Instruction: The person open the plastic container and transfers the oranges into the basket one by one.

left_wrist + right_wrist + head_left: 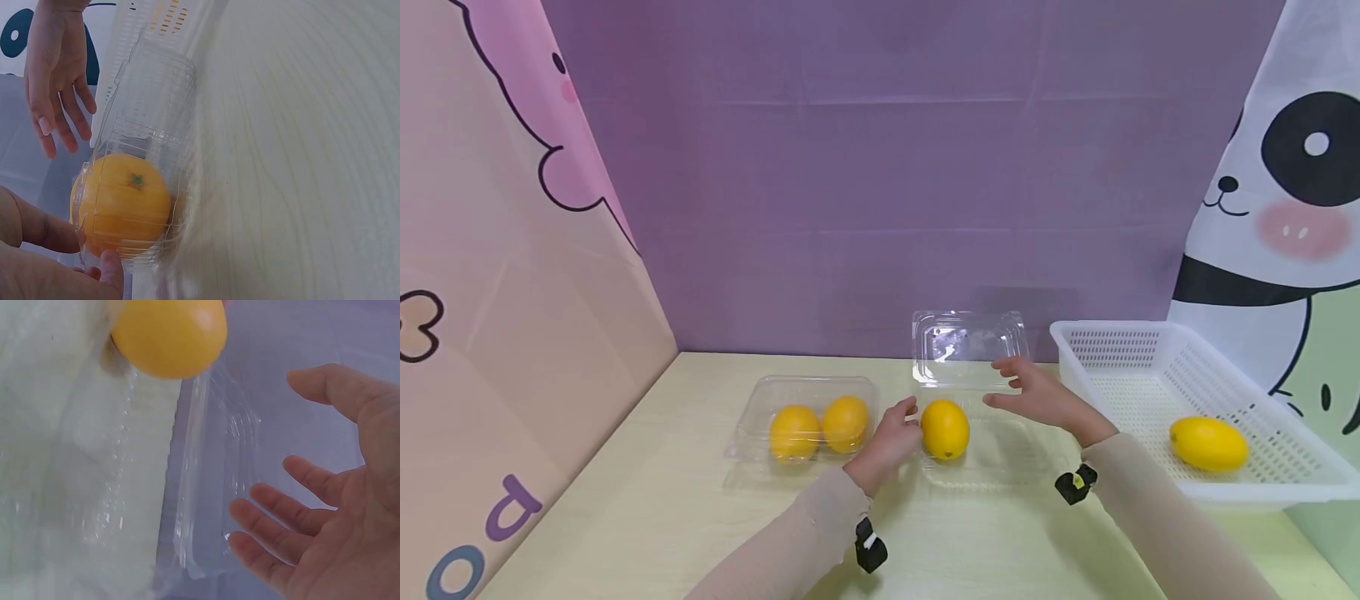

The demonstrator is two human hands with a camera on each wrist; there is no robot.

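Note:
A round orange-yellow fruit sits at the left end of an open clear plastic clamshell box. The box's lid stands up behind it. With thumb and finger, my left hand pinches the box's rim beside the fruit; the left wrist view shows the thumb against the wall. My right hand hovers over the box's right side, fingers spread and holding nothing. In the right wrist view, its fingers are apart from the lid.
Left of the open box stands a closed clear box with two similar fruits inside. At the right, a white perforated basket holds one yellow oval fruit. A purple cloth backdrop rises behind the table.

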